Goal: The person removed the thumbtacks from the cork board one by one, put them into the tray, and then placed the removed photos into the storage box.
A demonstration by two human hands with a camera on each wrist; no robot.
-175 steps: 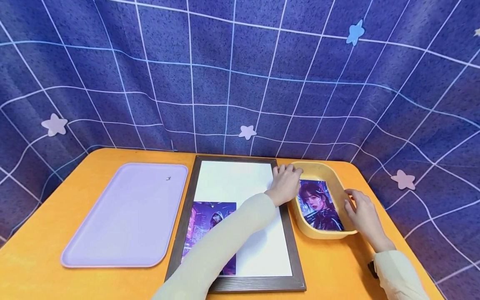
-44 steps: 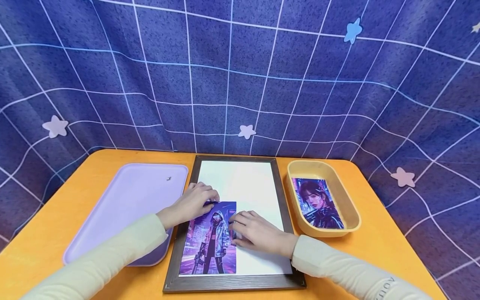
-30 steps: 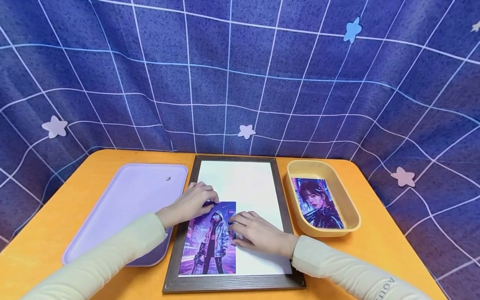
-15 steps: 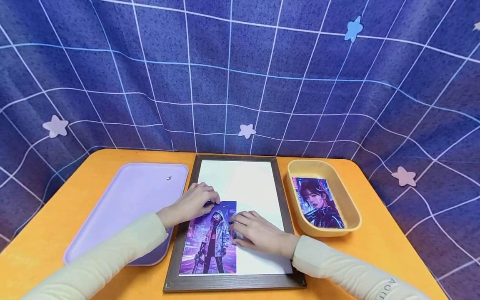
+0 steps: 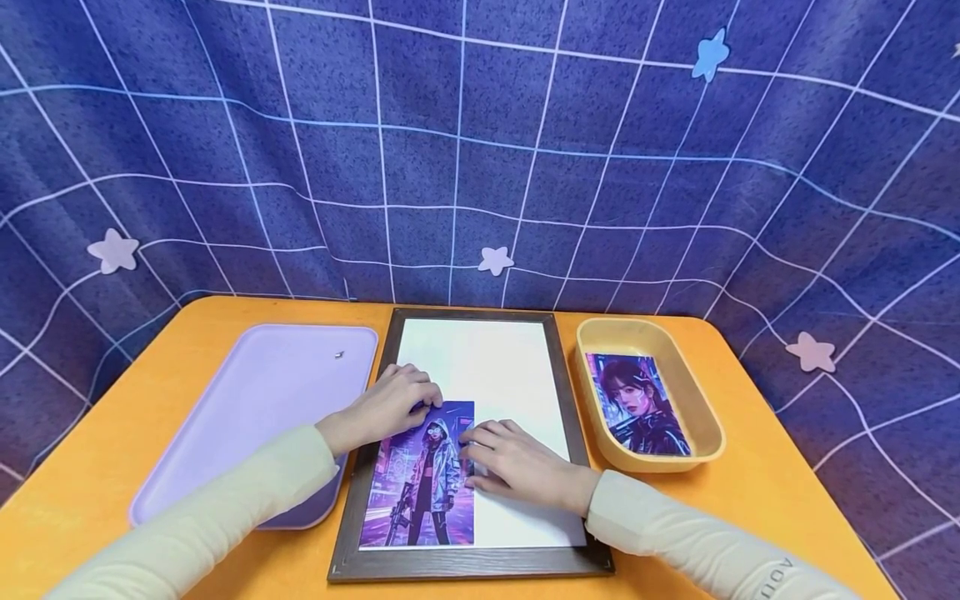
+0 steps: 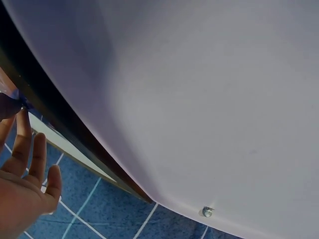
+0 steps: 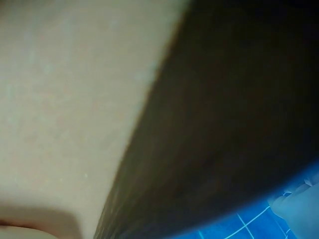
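Observation:
A purple picture print of a hooded figure (image 5: 423, 500) lies on the lower left of a white board (image 5: 517, 367) in a dark frame. My left hand (image 5: 390, 404) is at the print's top edge. In the left wrist view, its thumb and forefinger tips meet on a small shiny metal piece (image 6: 23, 107), mostly hidden; the other fingers (image 6: 37, 154) are spread. My right hand (image 5: 517, 467) rests palm down on the board with its fingertips on the print's right edge. In the right wrist view only blurred board and the dark frame (image 7: 209, 124) fill most of the picture.
Left of the frame lies a lilac tray (image 5: 262, 417) with a small metal piece (image 5: 339, 355) near its far edge. On the right, a yellow basin (image 5: 708, 433) holds another print (image 5: 637, 408) of a dark-haired figure. A blue gridded curtain (image 5: 480, 150) hangs behind the orange table (image 5: 750, 400).
Since the oldest frame, both hands have left the yellow basin for the print on the board. The basin's print has shifted slightly left. Over the last second and a half the hands stay still.

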